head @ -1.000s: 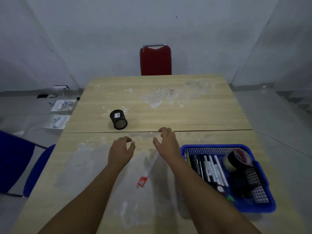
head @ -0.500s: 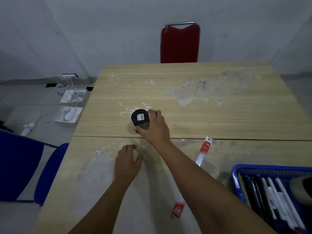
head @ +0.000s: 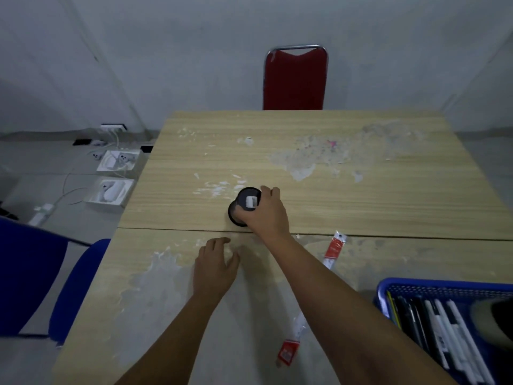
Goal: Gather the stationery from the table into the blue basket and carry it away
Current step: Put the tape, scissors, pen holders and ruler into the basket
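A black cylindrical pen holder (head: 245, 202) lies on its side near the middle of the wooden table (head: 361, 195). My right hand (head: 265, 213) reaches across and grips it, fingers curled round its body. My left hand (head: 215, 266) hovers just above the table nearer to me, fingers relaxed and holding nothing. The blue basket (head: 433, 287) sits at the lower right with several pens (head: 438, 329) and a tape roll (head: 491, 319) in it. Two clear packets with red labels lie on the table: one (head: 334, 251) right of my right arm, another (head: 291, 344) close to me.
A red chair (head: 294, 79) stands at the table's far edge. A blue chair (head: 33, 276) is at the left side. White boxes (head: 115, 176) and cables lie on the floor to the left, by a wall socket.
My right hand moved forward and closed round the pen holder, which has tipped slightly. The view shifted left, pushing the basket to the right edge. My left hand stayed near the table.
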